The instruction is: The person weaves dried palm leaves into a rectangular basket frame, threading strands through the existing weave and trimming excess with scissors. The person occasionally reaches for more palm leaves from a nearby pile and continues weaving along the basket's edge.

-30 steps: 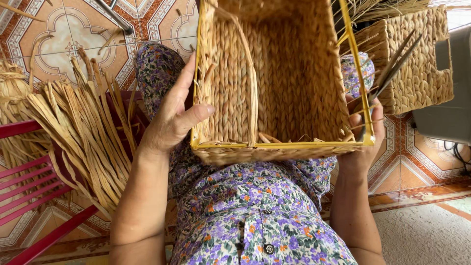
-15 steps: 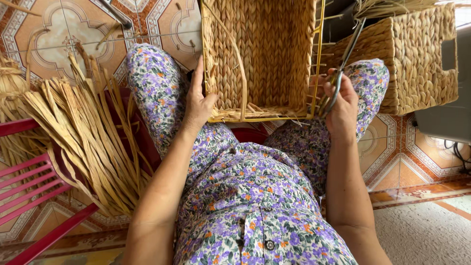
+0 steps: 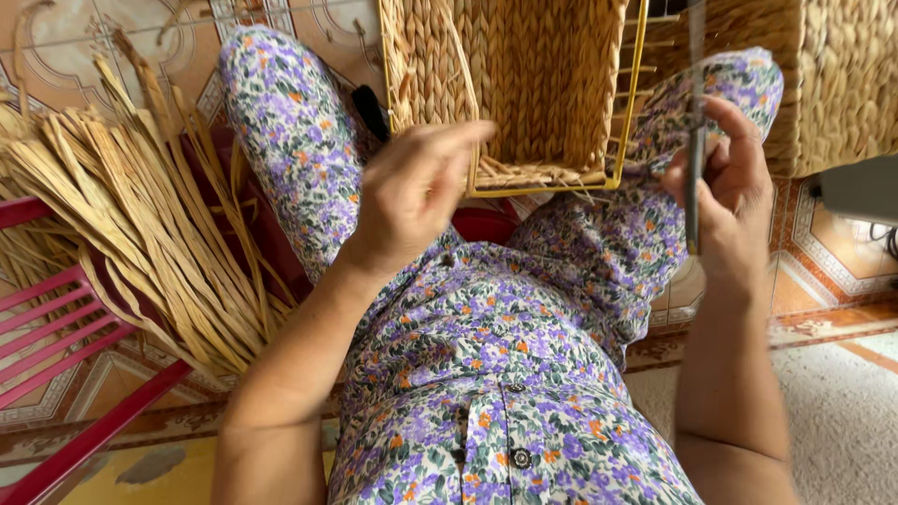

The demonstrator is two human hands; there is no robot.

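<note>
Two hands at a half-woven basket (image 3: 510, 84), resting between my knees at twelve o'clock.
My left hand (image 3: 416, 192) hovers loosely open, holding nothing; my right hand (image 3: 730, 178) is closed on a thin grey tool (image 3: 693, 140). Unsteadied, the basket could tip off my lap.

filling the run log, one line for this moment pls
left hand: open, at woven basket rim | right hand: gripping thin grey tool | basket between knees | dried straw bundle on person's left
</note>
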